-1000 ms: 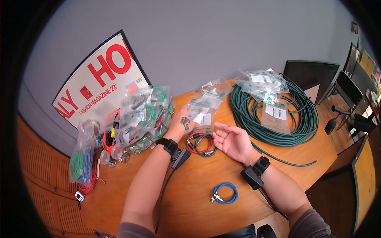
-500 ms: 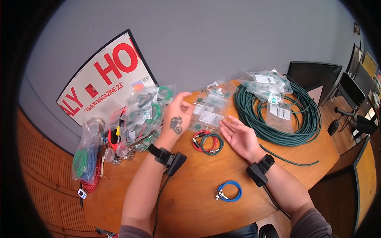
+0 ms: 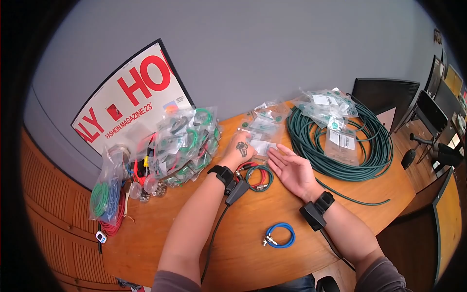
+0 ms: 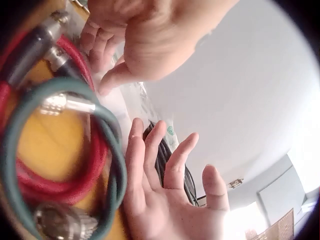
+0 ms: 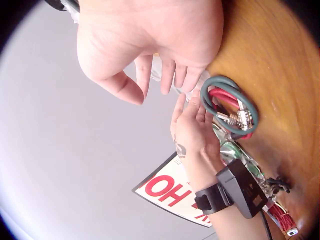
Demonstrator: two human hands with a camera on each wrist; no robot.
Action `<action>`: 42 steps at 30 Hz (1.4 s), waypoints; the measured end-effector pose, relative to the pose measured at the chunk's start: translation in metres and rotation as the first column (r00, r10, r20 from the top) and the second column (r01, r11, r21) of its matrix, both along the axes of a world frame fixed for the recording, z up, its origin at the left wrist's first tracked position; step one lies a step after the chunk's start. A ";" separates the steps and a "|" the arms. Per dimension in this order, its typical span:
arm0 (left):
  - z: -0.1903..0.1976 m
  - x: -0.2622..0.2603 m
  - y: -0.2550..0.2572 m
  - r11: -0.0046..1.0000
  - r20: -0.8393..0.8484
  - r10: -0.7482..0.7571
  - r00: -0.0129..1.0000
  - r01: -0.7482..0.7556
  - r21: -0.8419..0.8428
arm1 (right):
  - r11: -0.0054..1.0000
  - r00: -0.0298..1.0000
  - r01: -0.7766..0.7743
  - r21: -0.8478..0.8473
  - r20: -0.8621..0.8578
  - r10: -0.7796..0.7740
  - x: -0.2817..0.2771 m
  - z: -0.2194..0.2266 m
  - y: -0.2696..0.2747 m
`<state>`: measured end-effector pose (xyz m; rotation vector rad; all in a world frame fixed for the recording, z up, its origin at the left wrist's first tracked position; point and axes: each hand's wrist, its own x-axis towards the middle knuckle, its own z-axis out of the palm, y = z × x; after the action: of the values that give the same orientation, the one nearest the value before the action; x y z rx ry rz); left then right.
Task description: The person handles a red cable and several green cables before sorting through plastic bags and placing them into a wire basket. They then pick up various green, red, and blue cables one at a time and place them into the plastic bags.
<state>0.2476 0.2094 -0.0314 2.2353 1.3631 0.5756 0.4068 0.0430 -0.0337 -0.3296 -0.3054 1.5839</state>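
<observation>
My left hand (image 3: 239,150) lies back up over the near left part of the flat clear bags (image 3: 262,146), its fingers extended toward them. In the left wrist view that hand (image 4: 150,37) has its fingertips and thumb at the plastic; whether they press on it is unclear. Palm up and fingers spread, my right hand (image 3: 294,175) rests at the bags' near right edge, holding nothing. Just nearer than the bags, a coiled green cable (image 3: 270,184) with metal connectors overlaps a red one (image 3: 242,168).
A blue coiled cable (image 3: 293,237) lies near the front. At the right is a large dark green cable coil (image 3: 367,163) with bags on it. Bagged cables (image 3: 185,146) pile at the left, before a poster (image 3: 126,97). A black monitor (image 3: 389,92) stands behind.
My left hand rose off the bags to the left, fingers bent, then came back down and right onto them. The right hand has stayed nearly still, palm up.
</observation>
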 end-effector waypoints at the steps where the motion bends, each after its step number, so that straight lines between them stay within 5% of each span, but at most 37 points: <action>1: -0.004 0.000 0.005 0.998 0.032 0.004 0.999 -0.003 -0.055 | 1.000 1.000 0.002 -0.002 -0.003 -0.002 0.000 0.000 0.000; 5: 0.027 0.002 -0.016 0.998 0.021 0.065 0.998 -0.065 -0.012 | 1.000 1.000 0.018 0.020 0.010 -0.018 0.001 -0.002 0.000; 8: 0.053 -0.009 -0.025 0.973 0.204 -0.081 0.976 0.032 0.230 | 0.999 0.999 0.030 0.045 0.030 -0.031 0.001 -0.003 0.000; 12: 0.098 -0.025 -0.050 0.994 0.394 -0.110 0.912 0.094 0.059 | 0.998 0.998 0.041 0.055 0.054 -0.044 -0.002 -0.003 0.000; 15: 0.107 -0.031 -0.060 0.994 0.338 -0.107 0.935 0.103 0.030 | 0.997 0.991 0.054 0.050 0.118 -0.059 -0.004 0.000 -0.002; 21: 0.039 -0.014 -0.026 0.975 0.108 -0.201 0.974 0.188 0.123 | 0.996 0.988 0.067 0.055 0.134 -0.074 -0.003 -0.010 0.004; 24: 0.026 0.006 -0.014 1.000 -0.026 -0.012 1.000 0.012 0.016 | 0.997 0.990 0.061 0.056 0.125 -0.068 -0.003 -0.007 0.002; 28: 0.012 0.021 0.009 0.996 0.145 0.034 0.989 -0.022 -0.083 | 0.998 0.992 0.039 0.045 0.116 -0.044 -0.003 -0.006 0.002; 31: 0.026 0.025 0.001 0.992 0.163 0.074 0.984 -0.057 -0.110 | 0.999 0.994 0.026 0.044 0.108 -0.030 -0.002 -0.009 0.004; 35: 0.056 0.018 -0.018 0.984 0.180 0.030 0.983 -0.061 0.166 | 0.997 0.988 0.058 0.052 0.140 -0.065 -0.002 -0.014 0.005; 42: 0.088 -0.004 -0.089 0.921 0.064 -0.275 0.959 0.243 0.305 | 0.993 0.984 -0.033 0.114 0.177 0.013 -0.004 -0.002 0.003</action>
<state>0.2433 0.1204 0.0564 2.5268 0.9551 0.8329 0.4028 0.0462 -0.0359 -0.3769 -0.5377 1.5551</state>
